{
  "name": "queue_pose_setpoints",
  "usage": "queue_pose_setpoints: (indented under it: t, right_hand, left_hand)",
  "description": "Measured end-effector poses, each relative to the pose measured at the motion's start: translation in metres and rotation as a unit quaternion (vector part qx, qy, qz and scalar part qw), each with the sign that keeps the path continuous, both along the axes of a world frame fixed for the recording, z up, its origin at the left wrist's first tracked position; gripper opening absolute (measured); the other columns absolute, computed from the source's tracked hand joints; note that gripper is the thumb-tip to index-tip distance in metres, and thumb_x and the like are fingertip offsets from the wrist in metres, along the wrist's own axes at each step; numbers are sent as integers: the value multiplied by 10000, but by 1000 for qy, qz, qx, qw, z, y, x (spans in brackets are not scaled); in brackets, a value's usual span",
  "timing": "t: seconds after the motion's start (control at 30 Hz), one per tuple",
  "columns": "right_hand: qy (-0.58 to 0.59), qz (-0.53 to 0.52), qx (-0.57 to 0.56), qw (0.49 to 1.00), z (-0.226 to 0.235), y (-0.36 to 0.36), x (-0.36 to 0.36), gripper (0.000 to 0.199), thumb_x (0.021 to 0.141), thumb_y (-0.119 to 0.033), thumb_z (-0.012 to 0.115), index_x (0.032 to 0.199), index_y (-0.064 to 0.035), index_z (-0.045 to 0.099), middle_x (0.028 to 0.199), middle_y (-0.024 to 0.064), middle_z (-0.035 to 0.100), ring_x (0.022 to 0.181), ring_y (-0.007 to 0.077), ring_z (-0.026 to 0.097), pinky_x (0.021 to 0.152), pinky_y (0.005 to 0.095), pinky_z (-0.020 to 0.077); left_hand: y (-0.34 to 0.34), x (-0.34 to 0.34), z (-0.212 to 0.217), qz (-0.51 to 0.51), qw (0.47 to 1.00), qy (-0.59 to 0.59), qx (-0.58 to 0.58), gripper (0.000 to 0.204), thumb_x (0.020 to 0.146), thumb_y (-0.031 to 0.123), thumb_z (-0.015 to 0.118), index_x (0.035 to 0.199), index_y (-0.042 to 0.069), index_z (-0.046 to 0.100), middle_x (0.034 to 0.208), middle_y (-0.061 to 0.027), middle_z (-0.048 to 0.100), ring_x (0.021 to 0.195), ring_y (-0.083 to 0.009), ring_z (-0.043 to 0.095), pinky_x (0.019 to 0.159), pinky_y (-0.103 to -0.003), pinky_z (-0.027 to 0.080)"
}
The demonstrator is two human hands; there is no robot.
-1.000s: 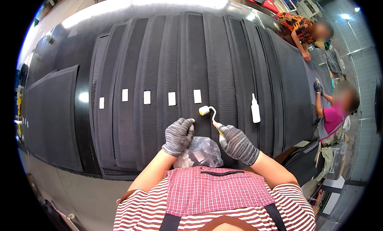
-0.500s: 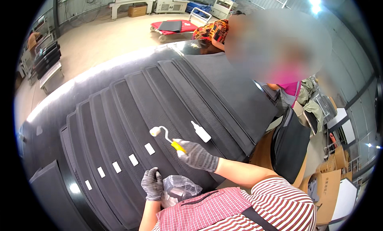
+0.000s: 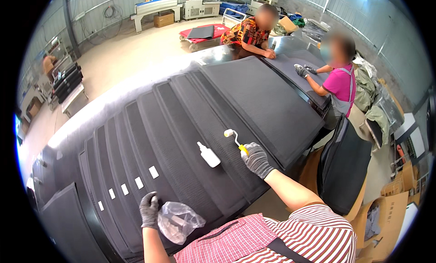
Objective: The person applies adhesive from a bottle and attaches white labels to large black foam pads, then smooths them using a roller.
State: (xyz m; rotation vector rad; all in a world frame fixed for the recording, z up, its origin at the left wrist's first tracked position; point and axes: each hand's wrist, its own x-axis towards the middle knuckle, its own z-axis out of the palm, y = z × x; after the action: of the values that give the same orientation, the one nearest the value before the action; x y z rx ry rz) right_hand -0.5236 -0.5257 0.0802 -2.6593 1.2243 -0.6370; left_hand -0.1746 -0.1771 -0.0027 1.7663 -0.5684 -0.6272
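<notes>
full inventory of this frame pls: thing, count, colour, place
mats: many overlapping, black, across the table
labels: five, white, in a row on the near mats
squeeze bottle: one, white, lying on a mat left of the roller
plastic bag: one, clear, near table edge
co-workers: two, far end of the table
roller: one, white head, yellow handle, in right hand
left hand: dark glove, flat on a mat beside the bag
right hand: grey glove, gripping the roller

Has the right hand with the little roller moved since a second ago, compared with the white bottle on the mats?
Yes. The right hand carried the roller from the left of the white bottle over to its right.
</notes>
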Motion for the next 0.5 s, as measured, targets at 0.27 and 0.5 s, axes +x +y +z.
queue_pose_setpoints:
  t: [0.27, 0.5]
  right_hand:
    - [17, 44, 42, 998, 14, -17, -15, 389, 876, -338, 658, 1080, -7, 640, 972, 189, 643, 959, 327, 636, 876, 419, 514]
    - [-127, 170, 140, 967, 63, -20, 12, 335, 876, -158, 673, 1162, 7, 616, 931, 142, 674, 719, 231, 620, 732, 354, 533]
  left_hand:
    - [34, -53, 34, 47, 994, -99, 13, 356, 872, -39, 556, 1222, 5, 607, 1148, -90, 646, 1052, -190, 618, 949, -317, 493]
    - [25, -88, 73, 37, 981, -176, 75, 564, 737, -93, 433, 1249, 55, 621, 1240, -128, 642, 1200, -264, 588, 1079, -340, 425]
